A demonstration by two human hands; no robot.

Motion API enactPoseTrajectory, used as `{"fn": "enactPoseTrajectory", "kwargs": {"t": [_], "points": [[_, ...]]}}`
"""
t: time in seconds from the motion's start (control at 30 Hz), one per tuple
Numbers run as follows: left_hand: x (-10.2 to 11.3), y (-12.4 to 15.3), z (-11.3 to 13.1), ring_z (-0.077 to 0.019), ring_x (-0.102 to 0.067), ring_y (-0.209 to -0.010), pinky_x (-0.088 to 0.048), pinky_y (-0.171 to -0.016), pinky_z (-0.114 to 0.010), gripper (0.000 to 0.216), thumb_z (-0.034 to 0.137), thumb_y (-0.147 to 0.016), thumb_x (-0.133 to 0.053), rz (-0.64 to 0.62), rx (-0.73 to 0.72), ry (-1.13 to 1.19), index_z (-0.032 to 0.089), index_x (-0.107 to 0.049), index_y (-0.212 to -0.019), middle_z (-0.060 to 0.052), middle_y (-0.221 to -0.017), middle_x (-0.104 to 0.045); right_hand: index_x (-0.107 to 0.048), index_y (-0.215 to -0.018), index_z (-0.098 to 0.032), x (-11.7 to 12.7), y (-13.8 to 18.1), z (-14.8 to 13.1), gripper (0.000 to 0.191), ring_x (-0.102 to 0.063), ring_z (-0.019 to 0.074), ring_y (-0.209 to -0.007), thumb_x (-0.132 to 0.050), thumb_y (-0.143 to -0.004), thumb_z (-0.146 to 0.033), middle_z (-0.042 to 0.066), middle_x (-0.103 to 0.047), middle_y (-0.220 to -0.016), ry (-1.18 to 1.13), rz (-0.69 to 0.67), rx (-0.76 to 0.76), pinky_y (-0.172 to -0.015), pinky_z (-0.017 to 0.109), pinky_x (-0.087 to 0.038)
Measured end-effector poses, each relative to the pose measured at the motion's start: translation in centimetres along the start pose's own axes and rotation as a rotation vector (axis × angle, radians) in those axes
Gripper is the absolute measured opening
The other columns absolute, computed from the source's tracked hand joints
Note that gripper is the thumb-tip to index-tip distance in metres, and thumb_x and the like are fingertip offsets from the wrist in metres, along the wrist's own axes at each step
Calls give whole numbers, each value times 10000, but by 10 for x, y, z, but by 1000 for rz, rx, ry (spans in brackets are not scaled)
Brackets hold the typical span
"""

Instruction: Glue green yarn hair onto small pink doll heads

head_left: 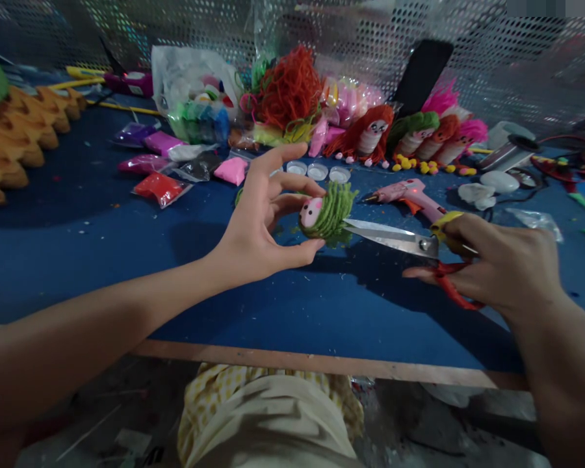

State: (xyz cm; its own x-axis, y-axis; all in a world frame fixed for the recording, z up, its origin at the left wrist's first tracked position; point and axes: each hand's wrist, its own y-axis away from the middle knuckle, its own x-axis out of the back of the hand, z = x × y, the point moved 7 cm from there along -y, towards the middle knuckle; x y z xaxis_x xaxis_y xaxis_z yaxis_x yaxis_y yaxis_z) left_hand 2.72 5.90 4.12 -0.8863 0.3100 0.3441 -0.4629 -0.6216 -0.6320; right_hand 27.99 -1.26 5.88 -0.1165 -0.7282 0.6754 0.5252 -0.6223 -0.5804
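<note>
Between the thumb and fingers of my left hand (268, 221) is a small doll head (332, 211) with green yarn hair and a pink face with dark eyes. My right hand (511, 260) grips scissors (394, 237) with one yellow and one red handle. Their blades are nearly closed, and the tips touch or almost touch the green yarn on its right side. Little bits of green lie on the blue table (273, 305) below. Just beyond the blades rests a pink glue gun (412, 195).
Finished yarn dolls (370, 133), a heap of red yarn (292, 88) and a bag of clay (195, 97) line the back. Several clay packets (160, 188) lie at left, near a wavy orange-brown piece (24, 143). A black phone (424, 75) leans against the mesh.
</note>
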Motion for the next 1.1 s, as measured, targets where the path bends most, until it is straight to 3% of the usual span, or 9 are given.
{"fn": "enactPoseTrajectory", "kwargs": {"t": [0.23,0.6,0.87,1.1], "points": [[1,1,-1,-274,-640,-1194,-563,-968,-455,861,407,-791,-769,35,28,-18,395,-257,-1482,-72,-1230,-625,-617,-801,-209,-3,4,5,721,-442,116,-388,-437,-782,-906,-33,-563,-511,-64,-22,-30,-421,238,-261],[1,-1,7,-240,-659,-1113,-582,-924,-433,808,287,-771,-771,36,-49,47,389,-320,-1434,-44,-1186,-636,-631,-813,-196,-2,4,4,620,-466,106,-400,-516,-826,-804,-41,-570,-508,-61,0,6,-447,236,-288],[3,-1,5,-265,-633,-1194,-570,-946,-436,807,342,-775,-766,52,-33,-30,383,-296,-1430,-43,-1196,-638,-639,-842,-213,-6,7,8,689,-479,103,-418,-507,-763,-884,-38,-616,-538,-89,-49,-32,-455,230,-290],[2,-2,6,-255,-648,-1152,-573,-937,-429,786,321,-770,-767,51,-25,2,374,-318,-1413,-51,-1185,-643,-663,-828,-210,-7,7,8,636,-483,115,-423,-570,-758,-835,-29,-607,-527,-91,-60,-45,-458,239,-286]]}}
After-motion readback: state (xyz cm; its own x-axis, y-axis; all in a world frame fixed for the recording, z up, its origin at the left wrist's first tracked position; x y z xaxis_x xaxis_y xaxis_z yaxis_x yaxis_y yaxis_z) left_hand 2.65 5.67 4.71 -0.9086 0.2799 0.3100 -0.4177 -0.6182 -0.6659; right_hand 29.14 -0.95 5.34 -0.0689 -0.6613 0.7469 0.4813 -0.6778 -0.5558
